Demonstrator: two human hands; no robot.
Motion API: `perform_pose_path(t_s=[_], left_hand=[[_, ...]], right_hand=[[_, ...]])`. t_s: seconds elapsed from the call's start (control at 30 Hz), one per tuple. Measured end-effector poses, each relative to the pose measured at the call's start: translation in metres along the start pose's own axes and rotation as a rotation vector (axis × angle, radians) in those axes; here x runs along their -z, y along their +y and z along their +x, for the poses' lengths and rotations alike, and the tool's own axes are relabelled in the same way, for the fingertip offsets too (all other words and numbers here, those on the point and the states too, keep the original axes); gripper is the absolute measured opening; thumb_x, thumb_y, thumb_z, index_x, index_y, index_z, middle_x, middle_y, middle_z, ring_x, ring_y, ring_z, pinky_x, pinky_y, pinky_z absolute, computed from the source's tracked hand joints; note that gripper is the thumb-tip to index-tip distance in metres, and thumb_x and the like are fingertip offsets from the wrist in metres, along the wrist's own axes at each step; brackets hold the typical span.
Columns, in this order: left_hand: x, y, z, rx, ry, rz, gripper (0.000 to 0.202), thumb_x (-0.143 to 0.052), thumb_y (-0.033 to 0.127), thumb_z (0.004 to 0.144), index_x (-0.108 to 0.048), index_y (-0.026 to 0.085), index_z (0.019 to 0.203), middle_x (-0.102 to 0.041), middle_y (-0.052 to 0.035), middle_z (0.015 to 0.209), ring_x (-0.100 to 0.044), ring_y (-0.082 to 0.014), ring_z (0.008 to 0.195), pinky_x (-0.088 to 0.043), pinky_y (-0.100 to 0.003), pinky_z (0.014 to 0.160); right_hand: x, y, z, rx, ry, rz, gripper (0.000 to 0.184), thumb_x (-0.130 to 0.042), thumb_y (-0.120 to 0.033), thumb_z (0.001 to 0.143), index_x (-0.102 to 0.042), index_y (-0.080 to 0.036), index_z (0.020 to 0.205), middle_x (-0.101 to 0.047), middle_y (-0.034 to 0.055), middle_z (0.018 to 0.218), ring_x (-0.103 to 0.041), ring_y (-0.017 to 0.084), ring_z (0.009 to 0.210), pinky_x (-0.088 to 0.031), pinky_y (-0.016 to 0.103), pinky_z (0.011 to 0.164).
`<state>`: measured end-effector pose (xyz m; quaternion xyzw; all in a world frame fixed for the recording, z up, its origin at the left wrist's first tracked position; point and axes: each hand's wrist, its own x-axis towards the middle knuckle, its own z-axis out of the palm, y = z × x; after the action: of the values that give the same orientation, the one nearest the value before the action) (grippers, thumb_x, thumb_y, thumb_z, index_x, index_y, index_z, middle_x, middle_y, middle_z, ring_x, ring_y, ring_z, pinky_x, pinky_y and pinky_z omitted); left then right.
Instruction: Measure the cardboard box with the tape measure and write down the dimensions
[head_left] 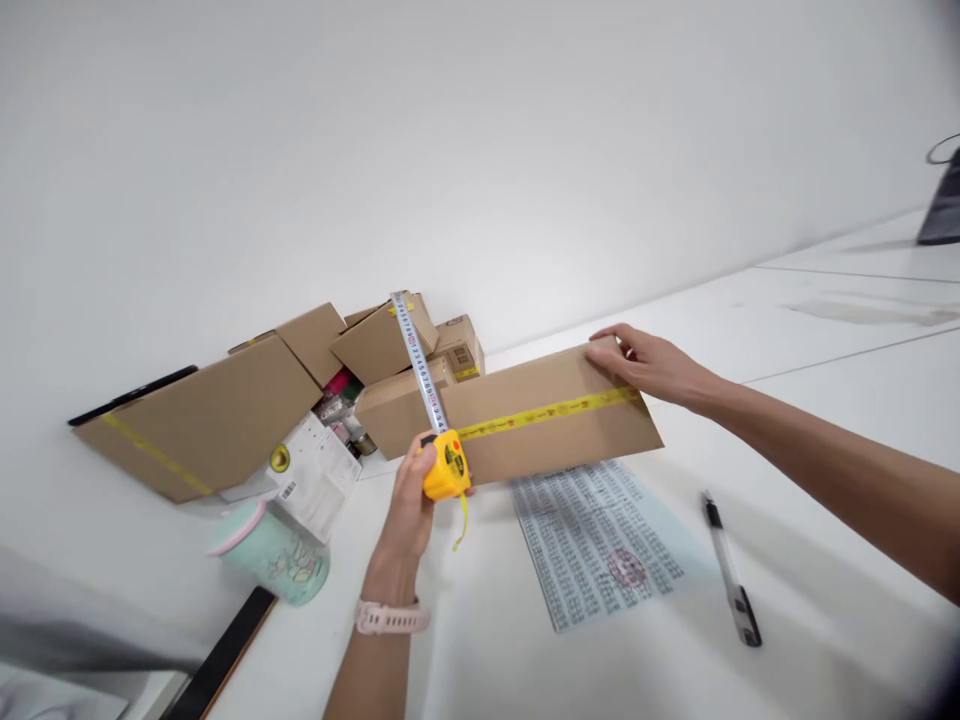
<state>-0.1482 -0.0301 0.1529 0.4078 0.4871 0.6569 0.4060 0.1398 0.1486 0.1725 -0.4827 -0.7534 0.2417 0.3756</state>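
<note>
My left hand (411,492), with a pink watch strap on its wrist, is closed around a yellow tape measure (448,466). Its silver blade (420,365) sticks out upward past the left end of a flat cardboard box (525,440). Yellow printed tape runs along the box's face. At the box's upper right corner, my right hand (641,362) pinches the edge between thumb and fingers. The box is held tilted above the table, over a printed sheet (600,545) with a red stamp. A yellow wrist cord dangles below the tape measure.
A black-and-clear pen (731,570) lies on the white table (495,640) at right. Several cardboard boxes (217,415) stand against the wall at left and behind. A mint cup (281,555) with a pink rim is near a white notepad (319,475). A dark object (943,205) sits far right.
</note>
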Motion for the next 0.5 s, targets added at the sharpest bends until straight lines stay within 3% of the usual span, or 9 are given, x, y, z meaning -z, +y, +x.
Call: perform_pose_path(t_s=[0.1, 0.2, 0.27, 0.37, 0.5], left_hand=[[-0.004, 0.014, 0.007, 0.051, 0.012, 0.020, 0.051, -0.077, 0.051, 0.072, -0.063, 0.014, 0.104, -0.066, -0.0052, 0.087, -0.065, -0.0169, 0.068, -0.060, -0.033, 0.063], [-0.011, 0.014, 0.002, 0.078, 0.022, 0.038, 0.052, -0.076, 0.053, 0.073, -0.063, 0.012, 0.103, -0.068, -0.0081, 0.091, -0.065, -0.0174, 0.068, -0.059, -0.033, 0.063], [-0.018, 0.009, -0.012, 0.036, 0.047, 0.040, 0.053, -0.076, 0.053, 0.073, -0.061, 0.015, 0.107, -0.068, -0.0092, 0.102, -0.065, -0.0176, 0.072, -0.060, -0.033, 0.064], [-0.036, -0.009, -0.049, 0.020, 0.061, -0.014, 0.061, -0.081, 0.055, 0.068, -0.059, 0.021, 0.113, -0.064, -0.0088, 0.116, -0.064, -0.0186, 0.075, -0.060, -0.034, 0.064], [-0.067, -0.055, -0.101, 0.231, -0.106, -0.141, 0.069, -0.085, 0.061, 0.059, -0.059, 0.023, 0.111, -0.062, -0.0087, 0.107, -0.062, -0.0191, 0.071, -0.058, -0.035, 0.060]], right_hand=[[0.002, -0.007, 0.014, 0.003, 0.060, -0.140, 0.046, -0.044, -0.062, 0.091, -0.064, -0.023, 0.106, -0.069, 0.0099, 0.099, -0.064, 0.027, 0.087, -0.049, 0.039, 0.075], [-0.013, 0.009, 0.020, -0.028, 0.143, -0.190, 0.044, -0.039, -0.055, 0.093, -0.065, -0.020, 0.098, -0.064, 0.0147, 0.108, -0.062, 0.029, 0.095, -0.048, 0.043, 0.084], [-0.025, 0.022, 0.021, 0.048, 0.227, -0.140, 0.040, -0.039, -0.051, 0.094, -0.064, -0.020, 0.095, -0.063, 0.0154, 0.112, -0.059, 0.031, 0.105, -0.047, 0.044, 0.089], [-0.033, 0.030, 0.020, 0.250, 0.280, -0.073, 0.030, -0.039, -0.041, 0.095, -0.063, -0.023, 0.092, -0.064, 0.0135, 0.118, -0.056, 0.030, 0.113, -0.046, 0.045, 0.095], [-0.032, 0.025, 0.018, 0.334, 0.224, -0.098, 0.031, -0.036, -0.031, 0.095, -0.065, -0.024, 0.102, -0.070, 0.0102, 0.104, -0.061, 0.029, 0.098, -0.047, 0.045, 0.087]])
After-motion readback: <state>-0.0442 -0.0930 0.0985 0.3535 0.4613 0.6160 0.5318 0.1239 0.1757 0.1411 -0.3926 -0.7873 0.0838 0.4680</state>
